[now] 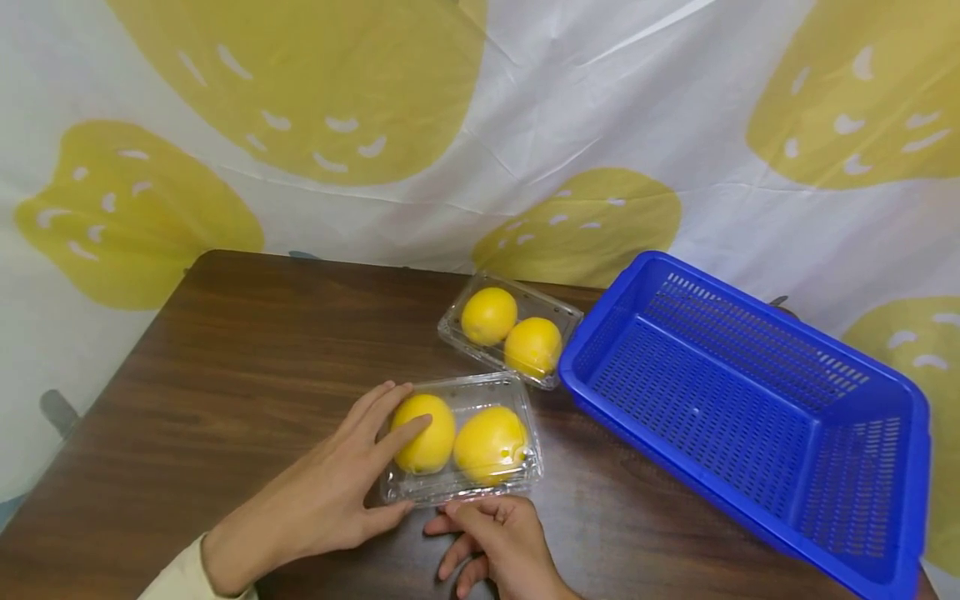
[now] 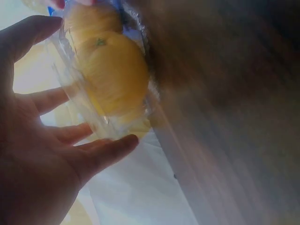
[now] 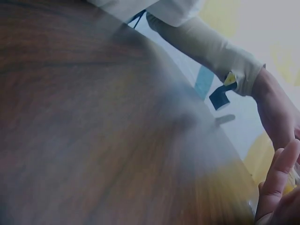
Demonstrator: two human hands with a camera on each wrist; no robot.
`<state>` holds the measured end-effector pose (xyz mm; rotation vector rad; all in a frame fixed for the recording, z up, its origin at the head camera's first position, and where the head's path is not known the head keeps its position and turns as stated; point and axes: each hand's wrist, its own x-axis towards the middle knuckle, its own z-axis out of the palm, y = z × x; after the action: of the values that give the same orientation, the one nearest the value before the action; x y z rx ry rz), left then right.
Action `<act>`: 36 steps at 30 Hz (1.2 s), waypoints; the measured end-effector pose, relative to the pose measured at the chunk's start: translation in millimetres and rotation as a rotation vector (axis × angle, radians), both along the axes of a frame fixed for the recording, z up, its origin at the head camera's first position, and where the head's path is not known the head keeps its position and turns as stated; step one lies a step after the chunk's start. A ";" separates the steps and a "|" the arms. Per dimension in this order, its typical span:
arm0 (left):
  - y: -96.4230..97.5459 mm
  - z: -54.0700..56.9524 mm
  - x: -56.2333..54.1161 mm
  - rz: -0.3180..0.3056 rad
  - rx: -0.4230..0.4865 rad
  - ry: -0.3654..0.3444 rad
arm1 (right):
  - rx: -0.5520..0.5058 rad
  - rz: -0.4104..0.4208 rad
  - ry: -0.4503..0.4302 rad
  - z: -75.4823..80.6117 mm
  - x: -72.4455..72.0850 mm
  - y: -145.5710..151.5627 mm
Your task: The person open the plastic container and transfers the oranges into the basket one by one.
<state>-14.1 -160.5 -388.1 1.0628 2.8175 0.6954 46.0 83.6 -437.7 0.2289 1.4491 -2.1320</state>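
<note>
A clear plastic clamshell box (image 1: 471, 393) holding two yellow-orange oranges (image 1: 491, 444) lies on the brown table. Over its left end my left hand (image 1: 330, 483) spreads, fingers mostly straight, one lying across the lid and the thumb by the near left corner. The left wrist view shows the same hand (image 2: 51, 136) alongside the box, slightly blurred. My right hand (image 1: 504, 542) pinches the near edge of the box between thumb and index finger, its other fingers loosely bent. In the right wrist view only part of that hand (image 3: 281, 187) appears.
A second clear box (image 1: 525, 293) with two oranges stands just behind, its right end by the blue perforated basket (image 1: 765, 312). The basket takes up the table's right side. Behind the table (image 1: 247, 358) hangs a white cloth (image 1: 390, 212) with yellow fruit prints.
</note>
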 end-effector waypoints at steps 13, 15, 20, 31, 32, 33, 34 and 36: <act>-1.4 -8.6 4.4 0.033 0.109 0.033 | -0.076 -0.027 -0.028 1.0 0.6 -16.1; -1.5 -8.6 4.2 0.031 0.109 0.033 | -0.085 -0.036 -0.033 0.5 0.7 -18.1; -0.8 -5.1 3.2 0.024 0.062 0.033 | -0.072 -0.067 -0.029 0.2 1.1 -22.6; 4.5 14.9 0.0 -0.073 -0.141 0.135 | -0.058 -0.092 -0.005 -0.1 -0.3 -25.0; 4.6 15.7 -0.2 -0.078 -0.151 0.142 | -0.053 -0.097 -0.007 0.0 -0.3 -25.4; 4.9 16.4 -0.4 -0.084 -0.159 0.151 | -0.049 -0.102 -0.008 -0.1 -0.4 -25.8; 5.1 17.1 -0.6 -0.090 -0.166 0.158 | -0.043 -0.106 -0.009 -0.2 -0.6 -26.2; 5.9 18.9 -0.7 -0.097 -0.176 0.155 | -0.036 -0.111 -0.007 -0.4 -0.8 -26.7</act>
<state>-14.8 -154.6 -369.3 1.2607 2.8634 0.3640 45.2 56.9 -438.0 0.3103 1.4225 -2.2415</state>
